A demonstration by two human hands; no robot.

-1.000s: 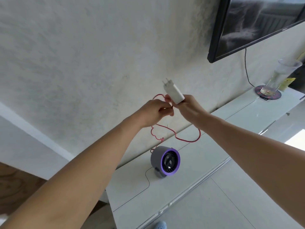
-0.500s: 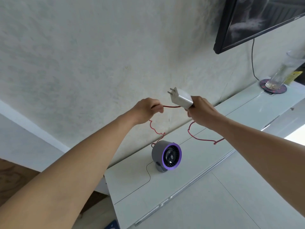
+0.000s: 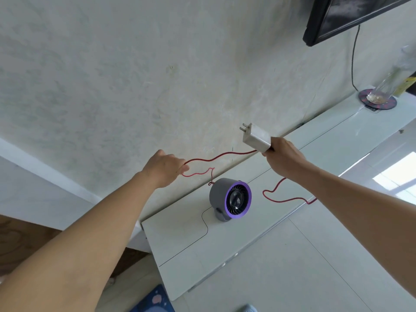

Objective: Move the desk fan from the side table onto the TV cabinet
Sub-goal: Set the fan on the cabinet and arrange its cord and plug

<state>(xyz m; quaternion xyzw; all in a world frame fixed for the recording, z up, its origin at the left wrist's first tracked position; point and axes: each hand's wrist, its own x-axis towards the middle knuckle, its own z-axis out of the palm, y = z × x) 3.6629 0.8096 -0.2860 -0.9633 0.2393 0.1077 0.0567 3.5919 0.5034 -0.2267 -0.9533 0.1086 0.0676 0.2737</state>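
Desk fan [image 3: 230, 199], grey with a purple ring round its grille, stands upright on the white surface [image 3: 180, 242] of the TV cabinet, close to the wall and facing out toward the camera. A red cord [image 3: 221, 156] runs up from behind the fan, loops to the left hand [image 3: 165, 169], then stretches across to the right hand [image 3: 284, 156]. The left grip is pinched on the cord with the fingers curled. The right grip is clenched around the base of a white plug adapter [image 3: 256, 138], prongs pointing up and left; more cord hangs below that wrist in a loose curl above the surface. Far right, what looks like a glass vase [image 3: 390, 86] sits on a dark round mat [image 3: 378, 102], under a wall-mounted TV [image 3: 351, 16].
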